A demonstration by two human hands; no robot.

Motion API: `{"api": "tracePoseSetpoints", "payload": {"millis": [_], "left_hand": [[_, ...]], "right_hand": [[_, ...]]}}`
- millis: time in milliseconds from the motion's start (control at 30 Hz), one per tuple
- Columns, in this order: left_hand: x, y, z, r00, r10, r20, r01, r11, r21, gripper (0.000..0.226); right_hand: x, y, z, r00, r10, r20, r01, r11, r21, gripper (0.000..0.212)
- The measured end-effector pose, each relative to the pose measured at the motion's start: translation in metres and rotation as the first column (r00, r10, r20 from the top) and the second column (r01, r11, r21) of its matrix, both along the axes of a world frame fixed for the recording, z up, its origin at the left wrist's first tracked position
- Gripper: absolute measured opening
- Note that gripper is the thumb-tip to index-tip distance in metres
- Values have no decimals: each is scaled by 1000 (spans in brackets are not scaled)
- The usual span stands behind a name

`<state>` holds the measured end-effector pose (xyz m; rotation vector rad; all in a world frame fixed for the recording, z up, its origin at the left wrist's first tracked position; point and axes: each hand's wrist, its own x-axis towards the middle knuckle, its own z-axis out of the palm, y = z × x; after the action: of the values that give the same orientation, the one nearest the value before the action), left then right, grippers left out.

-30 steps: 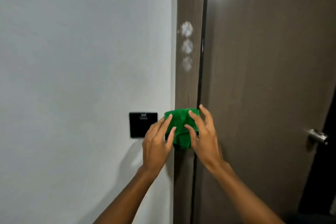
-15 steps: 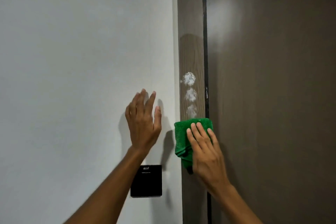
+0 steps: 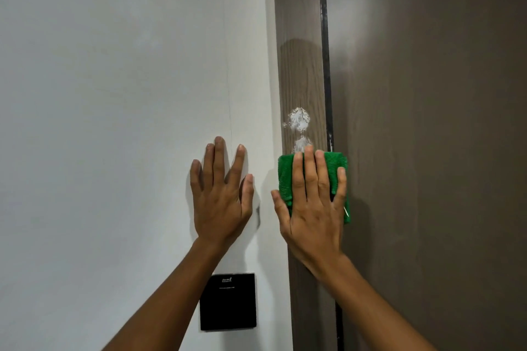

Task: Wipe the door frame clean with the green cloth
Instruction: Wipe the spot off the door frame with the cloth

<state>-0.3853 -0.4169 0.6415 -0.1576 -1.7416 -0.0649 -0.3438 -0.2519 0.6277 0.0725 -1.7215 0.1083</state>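
The right hand [image 3: 313, 208] lies flat, fingers extended, pressing the green cloth [image 3: 285, 177] against the door frame [image 3: 302, 65]. It does not clench the cloth; palm and fingers pin it to the surface. The left hand [image 3: 221, 196] is released and holds nothing, spread flat against the wall [image 3: 114, 94] just beside the right hand.

Materials and shapes: the cloth is a folded pad, roughly rectangular, with a nubbed, looped microfibre texture visible along its left edge. The door frame is a vertical strip with a grey-brown wood-grain finish. A dark, narrow seam [image 3: 325, 37] runs between frame and door [image 3: 427, 122], which is smooth, matt brown. The wall is smooth, painted off-white. Below the left hand, partly covered by the left forearm, sits a flat, black, square wall plate [image 3: 233, 310] with small white print too fine to read.

Hidden or cut off: the right hand covers most of the cloth; only its top edge, left side and a lower right corner show. Both forearms leave the picture at the bottom.

Residue: two white powdery patches [image 3: 299, 120] sit on the frame directly above the right fingertips; the lower patch touches the cloth's top edge and is partly hidden by a fingertip.
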Motion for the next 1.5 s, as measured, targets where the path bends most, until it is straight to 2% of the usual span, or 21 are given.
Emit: {"api": "tracePoseSetpoints", "payload": {"millis": [167,233,300,367,467,533,633,700,800,967,1033,1167,1233,1300,1433,1500], "left_hand": [[4,1,1,1000,-14,9,14,1000,-4,60],[5,1,1,1000,-20,4,20,1000,2,59],[7,2,2,1000,-25,6,25,1000,7,59],[7,3,2,1000,-30,5,30,1000,4,59],[7,3,0,1000,-24,9,24,1000,6,60],[7,3,0,1000,-23,7,23,1000,2,60],[5,1,1,1000,-22,5,22,1000,-5,59],[5,2,1,1000,-18,13,18,1000,-4,59],[5,2,0,1000,-21,9,21,1000,4,59],[5,2,1,1000,-24,3,24,1000,1,59],[6,2,1,1000,-24,8,24,1000,0,59],[7,1,1,999,-25,35,25,1000,-1,61],[7,1,1,999,-14,36,15,1000,-3,64],[6,2,1,1000,0,22,0,1000,-9,65],[4,2,1,1000,2,8,-2,1000,-8,65],[4,3,1,1000,2,5,-2,1000,-12,65]], "right_hand": [[-1,20,-62,1000,27,-3,-24,934,356,72],[0,39,-72,1000,6,-3,-4,921,389,72],[-1,47,-52,1000,0,-12,4,953,304,67],[0,40,-14,999,21,-25,-17,988,152,64],[2,16,29,999,32,-31,-32,999,12,64],[1,5,26,998,39,-40,-37,998,52,65],[-4,11,-17,998,48,-44,-33,956,292,66],[-5,29,-45,999,28,-36,-13,929,369,67],[-4,46,-36,999,17,-30,-8,961,278,64],[-2,22,45,998,54,-42,-52,998,37,62],[-3,10,47,998,47,-45,-44,997,70,63],[-3,14,-9,999,33,-41,-18,949,316,64],[-2,26,-29,999,10,-47,6,945,326,63],[-2,31,-18,999,8,-53,6,965,264,62],[-3,16,50,996,51,-78,-50,999,16,61],[-4,5,71,996,46,-76,-48,999,-25,62]]}}
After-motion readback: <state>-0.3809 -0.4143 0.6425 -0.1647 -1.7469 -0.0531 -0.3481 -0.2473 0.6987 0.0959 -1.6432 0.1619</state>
